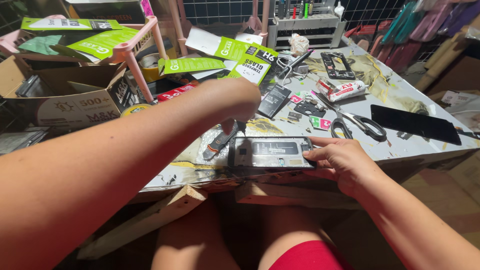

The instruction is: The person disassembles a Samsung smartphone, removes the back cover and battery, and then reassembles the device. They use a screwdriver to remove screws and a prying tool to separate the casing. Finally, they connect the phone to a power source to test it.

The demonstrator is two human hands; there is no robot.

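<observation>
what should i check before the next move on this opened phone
1. Phone frame steadied: ok, the right hand grips its right end at the table's front edge.
2. Frame fully on the table: not ok, it sits right at the edge.
3. Tool in the left hand: cannot tell, the hand hides its fingers; a grey pry tool lies just below it.
4. Scissors clear of the hands: ok, they lie apart, behind the right hand.
5. Loose black screen panel safe: ok, flat on the table to the right.
6. Battery clear: ok, behind the frame.
</observation>
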